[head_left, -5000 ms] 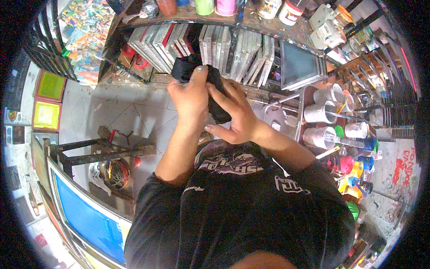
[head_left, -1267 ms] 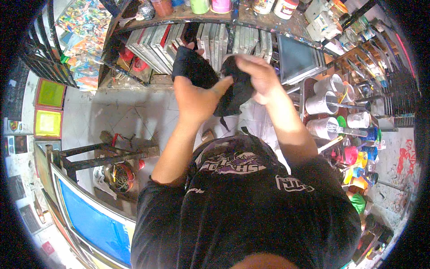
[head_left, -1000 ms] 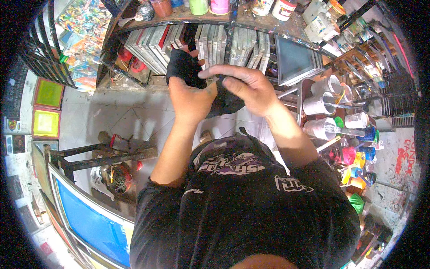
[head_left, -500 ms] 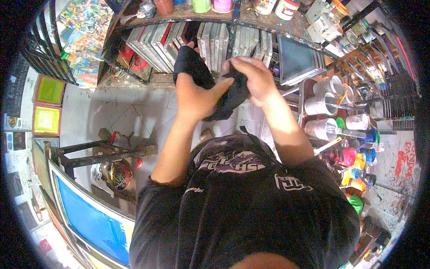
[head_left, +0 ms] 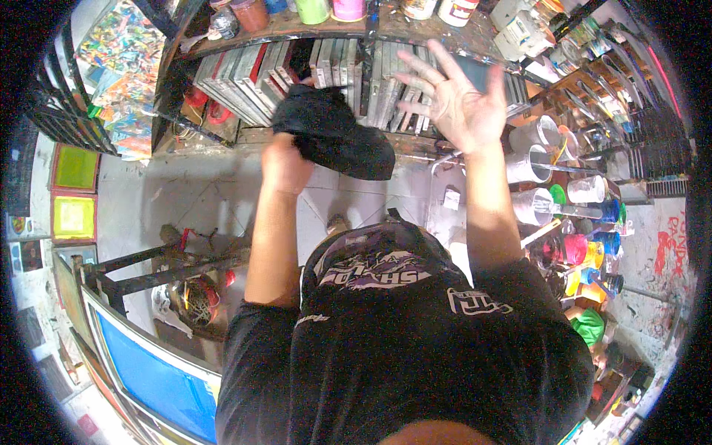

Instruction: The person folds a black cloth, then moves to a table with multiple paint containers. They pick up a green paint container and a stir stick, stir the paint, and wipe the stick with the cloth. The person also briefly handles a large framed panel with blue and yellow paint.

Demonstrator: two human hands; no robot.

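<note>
In front of my chest, my left hand [head_left: 286, 165] is closed on a soft black cloth item [head_left: 337, 133] that looks like a cap. A rounded, brim-like part of it sticks out to the right, and its folds hide most of my left fingers. My right hand [head_left: 466, 107] is raised to the right of it, palm in view, fingers spread, holding nothing. A gap separates the right hand from the cap. Beyond both hands, several thin frames [head_left: 237, 85] stand upright on a low shelf.
Jars and tubs of paint [head_left: 311, 10] line the shelf top [head_left: 386, 30] at the far side. On the right stand several paint-stained cups [head_left: 530, 165] with tools in them. At lower left are a blue-faced screen frame [head_left: 156, 371] and a dark wooden stand [head_left: 148, 278].
My right hand has let go of the black cap and moved right and up, opening its fingers. The left hand has shifted slightly left and down, keeping the cap.
</note>
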